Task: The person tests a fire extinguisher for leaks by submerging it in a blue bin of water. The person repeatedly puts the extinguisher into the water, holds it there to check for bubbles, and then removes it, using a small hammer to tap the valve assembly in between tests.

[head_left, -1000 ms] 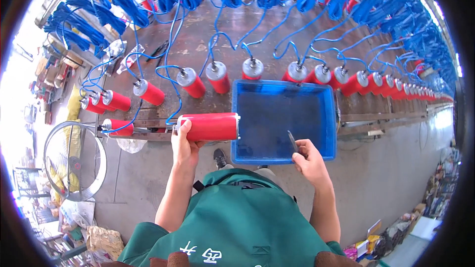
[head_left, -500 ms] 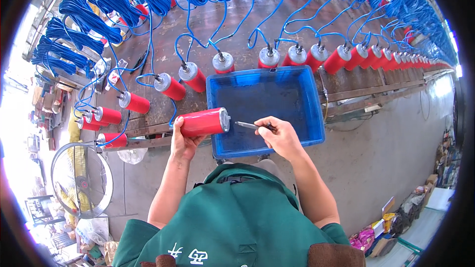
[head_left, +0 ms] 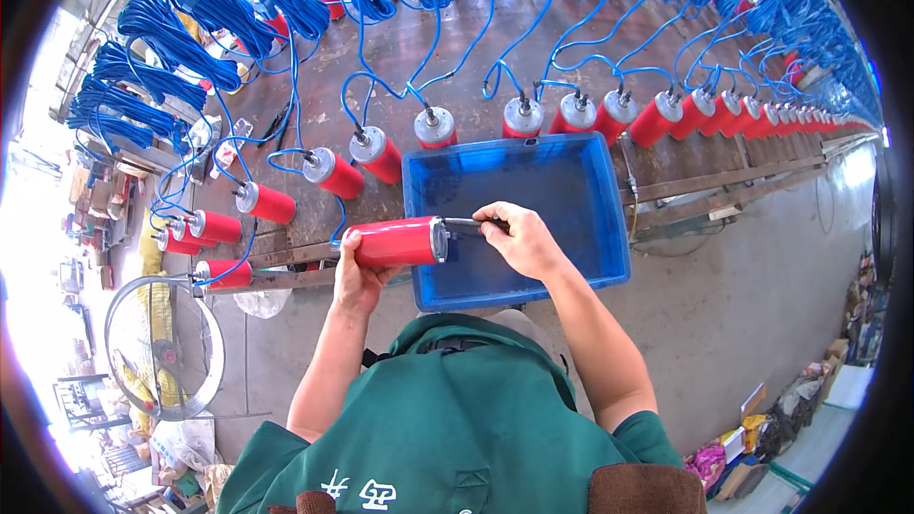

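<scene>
My left hand (head_left: 360, 278) is wrapped round the lower left part of a red metal cylinder (head_left: 395, 242), thumb on top. The cylinder lies nearly level, its silver end cap (head_left: 439, 240) facing right. In my right hand (head_left: 522, 240) is a slim hand tool (head_left: 464, 226), grey toward the front and dark at the grip; its exact kind is not clear. Its tip is at the upper part of the end cap; whether it touches cannot be made out. Both hands are over the front left part of a blue plastic tub (head_left: 621, 228).
Several red cylinders (head_left: 657, 119) with blue cables stand along the edge of the brown table (head_left: 400, 48). Coiled blue cables (head_left: 186, 48) line its far side. A round metal-rimmed fan (head_left: 112, 343) stands at the left. Bundles and boxes (head_left: 752, 447) lie at the lower right.
The tool in my right hand has moved up and left, from beside the end cap to its upper part. The cylinder has shifted slightly down and right in view, as has the whole table scene.
</scene>
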Demonstrator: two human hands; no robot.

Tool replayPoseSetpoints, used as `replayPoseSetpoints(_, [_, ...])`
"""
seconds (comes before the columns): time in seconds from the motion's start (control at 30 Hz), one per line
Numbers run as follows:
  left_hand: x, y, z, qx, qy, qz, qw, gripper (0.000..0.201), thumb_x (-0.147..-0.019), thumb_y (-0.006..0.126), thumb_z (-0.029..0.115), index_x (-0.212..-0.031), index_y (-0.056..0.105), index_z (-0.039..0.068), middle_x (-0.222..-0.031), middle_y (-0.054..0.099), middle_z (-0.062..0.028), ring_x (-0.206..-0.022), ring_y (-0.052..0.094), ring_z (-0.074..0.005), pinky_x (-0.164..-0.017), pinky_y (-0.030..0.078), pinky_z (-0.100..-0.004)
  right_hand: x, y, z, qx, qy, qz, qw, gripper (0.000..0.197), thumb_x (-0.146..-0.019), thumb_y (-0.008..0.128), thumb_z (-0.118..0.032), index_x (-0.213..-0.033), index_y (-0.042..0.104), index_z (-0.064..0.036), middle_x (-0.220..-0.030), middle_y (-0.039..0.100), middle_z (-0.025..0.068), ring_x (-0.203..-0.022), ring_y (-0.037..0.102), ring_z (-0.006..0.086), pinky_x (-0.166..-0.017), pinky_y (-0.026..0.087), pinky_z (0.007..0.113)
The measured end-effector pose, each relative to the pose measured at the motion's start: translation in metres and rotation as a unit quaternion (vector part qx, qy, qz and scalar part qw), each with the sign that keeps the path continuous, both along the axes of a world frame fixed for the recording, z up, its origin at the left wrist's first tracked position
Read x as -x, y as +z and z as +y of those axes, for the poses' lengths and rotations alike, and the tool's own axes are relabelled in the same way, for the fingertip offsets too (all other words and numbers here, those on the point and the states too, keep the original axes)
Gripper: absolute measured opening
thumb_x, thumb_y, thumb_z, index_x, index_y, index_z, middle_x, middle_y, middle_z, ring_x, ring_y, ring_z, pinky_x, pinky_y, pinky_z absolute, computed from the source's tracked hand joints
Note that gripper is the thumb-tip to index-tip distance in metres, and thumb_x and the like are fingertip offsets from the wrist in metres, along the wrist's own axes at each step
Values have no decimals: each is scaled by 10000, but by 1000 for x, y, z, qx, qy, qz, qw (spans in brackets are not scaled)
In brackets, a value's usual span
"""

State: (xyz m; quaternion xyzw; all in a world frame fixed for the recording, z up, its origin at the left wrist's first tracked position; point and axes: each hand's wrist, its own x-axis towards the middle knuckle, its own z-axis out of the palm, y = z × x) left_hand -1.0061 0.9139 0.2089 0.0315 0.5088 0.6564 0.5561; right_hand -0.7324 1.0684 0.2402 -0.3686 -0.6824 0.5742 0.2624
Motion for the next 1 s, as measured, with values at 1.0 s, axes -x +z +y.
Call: replayPoseSetpoints(1.0, [1, 0, 1, 3, 5, 0, 1000, 687, -953, 723, 521, -1414, 546, 43, -1304, 699, -172, -1143, 740, -324, -923, 671, -481, -13, -8, 0, 169, -53, 127, 976, 248, -1104, 527, 17, -1351, 536, 24, -1240, 724, 160, -893, 777, 195, -803, 647, 311])
